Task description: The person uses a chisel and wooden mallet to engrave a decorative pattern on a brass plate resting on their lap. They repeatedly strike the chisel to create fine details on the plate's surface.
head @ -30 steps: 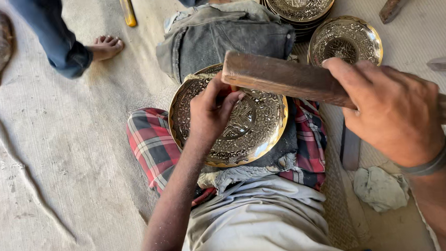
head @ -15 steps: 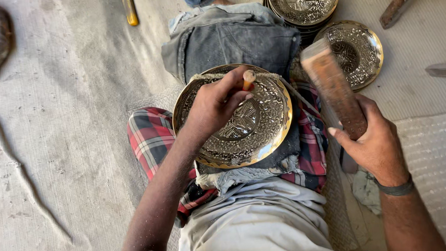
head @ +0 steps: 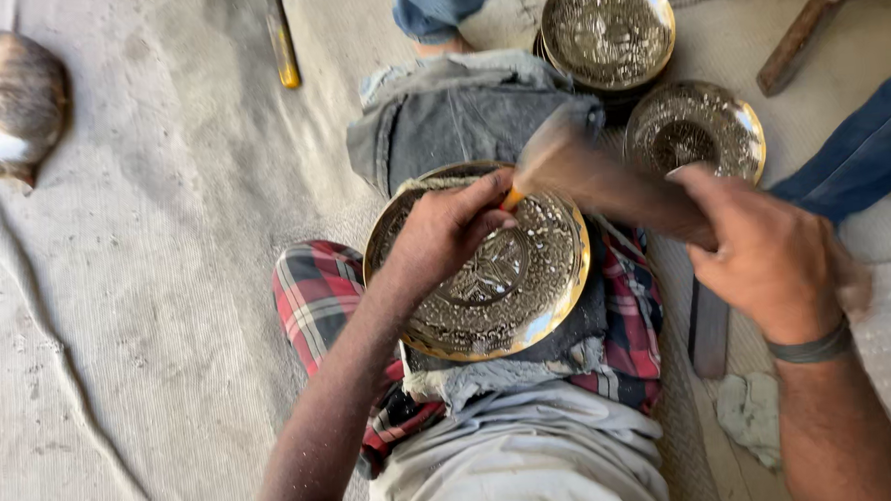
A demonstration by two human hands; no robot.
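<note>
My left hand [head: 445,230] pinched a small punch [head: 511,198] at the twelve o'clock rim of the stiff engraved brass plate [head: 481,269] on my lap, my right hand [head: 767,267] fisted around the heavy wooden mallet [head: 592,174]

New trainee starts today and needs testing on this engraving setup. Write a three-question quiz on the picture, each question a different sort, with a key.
1. True or false: the left hand pinches a small punch against the engraved brass plate.
2. Multiple choice: the right hand has its grip on (A) a wooden mallet, (B) a paintbrush, (C) a rag.
3. Short answer: how many other engraved plates lie beyond the one being worked, and on which side?

Key
1. True.
2. A; the mallet is blurred, its head close to the punch's top.
3. Two, toward the upper right.
</note>
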